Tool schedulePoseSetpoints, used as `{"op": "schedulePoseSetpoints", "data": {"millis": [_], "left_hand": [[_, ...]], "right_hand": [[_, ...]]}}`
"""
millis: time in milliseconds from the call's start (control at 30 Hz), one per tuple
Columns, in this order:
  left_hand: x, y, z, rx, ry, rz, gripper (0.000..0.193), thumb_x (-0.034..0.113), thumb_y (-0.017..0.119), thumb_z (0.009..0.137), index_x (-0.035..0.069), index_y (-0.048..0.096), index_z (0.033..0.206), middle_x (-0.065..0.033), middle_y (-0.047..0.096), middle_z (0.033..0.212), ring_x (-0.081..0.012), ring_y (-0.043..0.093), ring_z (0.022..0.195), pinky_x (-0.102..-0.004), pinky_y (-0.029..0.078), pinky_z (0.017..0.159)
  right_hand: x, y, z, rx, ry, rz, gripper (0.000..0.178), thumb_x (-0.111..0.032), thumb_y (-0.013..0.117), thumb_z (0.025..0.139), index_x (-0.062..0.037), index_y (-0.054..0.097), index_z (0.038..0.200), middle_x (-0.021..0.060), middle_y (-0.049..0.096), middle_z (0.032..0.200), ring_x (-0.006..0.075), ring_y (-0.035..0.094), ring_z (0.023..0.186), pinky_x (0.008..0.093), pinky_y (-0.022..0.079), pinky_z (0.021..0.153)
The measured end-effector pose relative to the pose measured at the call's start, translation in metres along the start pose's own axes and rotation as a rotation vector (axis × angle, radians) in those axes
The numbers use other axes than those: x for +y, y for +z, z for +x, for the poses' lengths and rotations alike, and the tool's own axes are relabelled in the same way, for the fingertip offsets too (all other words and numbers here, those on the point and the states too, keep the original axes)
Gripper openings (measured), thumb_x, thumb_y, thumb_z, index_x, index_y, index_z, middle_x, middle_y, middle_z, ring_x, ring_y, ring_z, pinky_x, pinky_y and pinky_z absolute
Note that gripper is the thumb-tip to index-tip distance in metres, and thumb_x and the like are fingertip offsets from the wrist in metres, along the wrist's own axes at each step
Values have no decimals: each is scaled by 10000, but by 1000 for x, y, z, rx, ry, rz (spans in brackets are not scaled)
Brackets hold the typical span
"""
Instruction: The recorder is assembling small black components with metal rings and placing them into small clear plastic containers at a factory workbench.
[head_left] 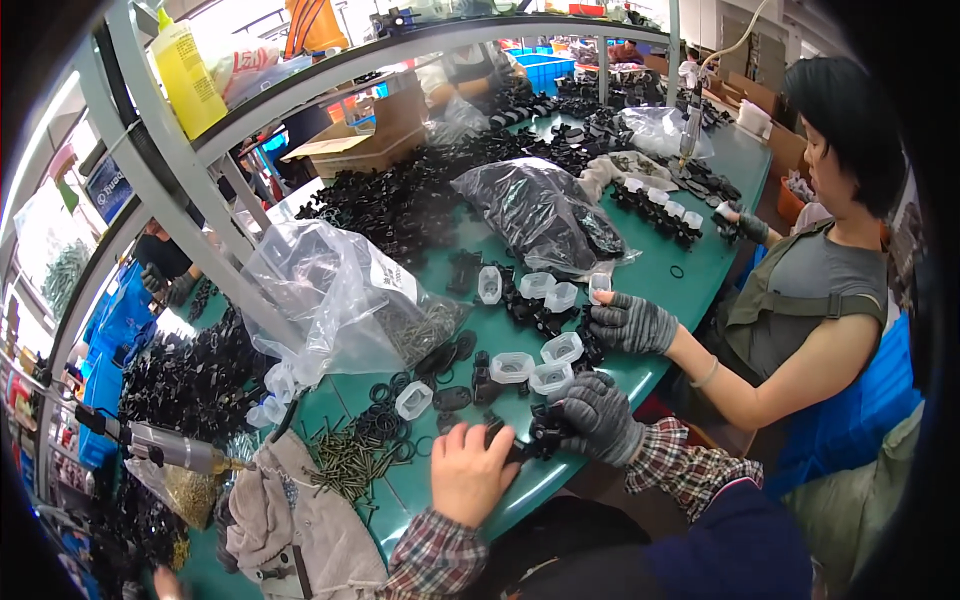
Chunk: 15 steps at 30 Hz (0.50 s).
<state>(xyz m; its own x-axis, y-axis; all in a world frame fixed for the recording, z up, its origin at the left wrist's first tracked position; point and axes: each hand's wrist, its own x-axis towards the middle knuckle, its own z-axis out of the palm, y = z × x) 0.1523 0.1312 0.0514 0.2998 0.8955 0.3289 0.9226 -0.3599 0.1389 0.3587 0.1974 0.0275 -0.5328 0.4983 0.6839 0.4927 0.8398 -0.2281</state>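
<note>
My bare left hand (470,476) is at the table's near edge, its fingers curled against a small black plastic part. Beside it, my right hand (603,418), in a grey striped glove, grips a black plastic part (546,430). The two hands nearly meet; I cannot tell whether they hold one joined piece or two. Just beyond them stand translucent plastic cups (512,368) and more black parts (482,378). Black rubber rings (385,420) and a pile of long screws (350,455) lie left of my hands.
At the right, a co-worker's gloved hand (632,322) touches a cup. Clear bags (335,290) and a bag of black parts (540,215) lie on the green table (690,310). An electric screwdriver (175,448) hangs over a grey cloth (300,520). Metal posts (190,205) rise at left.
</note>
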Motion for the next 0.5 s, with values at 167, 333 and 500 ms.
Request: {"op": "schedulePoseSetpoints", "data": {"millis": [167, 333, 500], "left_hand": [[0, -30, -4, -147, -32, 71, 447, 292, 710, 597, 196, 554, 1004, -58, 519, 948, -263, 495, 955, -411, 388, 788], [1, -18, 52, -11, -27, 81, 551, 285, 720, 610, 177, 497, 1102, -79, 537, 954, -272, 513, 942, -385, 435, 754], [1, 29, 133, -364, -80, 5, 648, 276, 709, 652, 161, 404, 1211, -130, 543, 979, -327, 571, 831, -405, 482, 694]], "right_hand": [[20, -4, 0, -31, -95, -279, 408, -352, 660, 497, -149, 576, 840, 40, 569, 954, 241, 506, 945, 486, 349, 912], [38, -9, -2, -14, -31, -256, 403, -338, 668, 488, -163, 574, 838, 51, 535, 1057, 263, 467, 1004, 503, 324, 940], [72, -13, -2, 4, -24, -230, 410, -332, 675, 491, -167, 575, 853, 51, 506, 1106, 289, 441, 1028, 507, 329, 930]]}}
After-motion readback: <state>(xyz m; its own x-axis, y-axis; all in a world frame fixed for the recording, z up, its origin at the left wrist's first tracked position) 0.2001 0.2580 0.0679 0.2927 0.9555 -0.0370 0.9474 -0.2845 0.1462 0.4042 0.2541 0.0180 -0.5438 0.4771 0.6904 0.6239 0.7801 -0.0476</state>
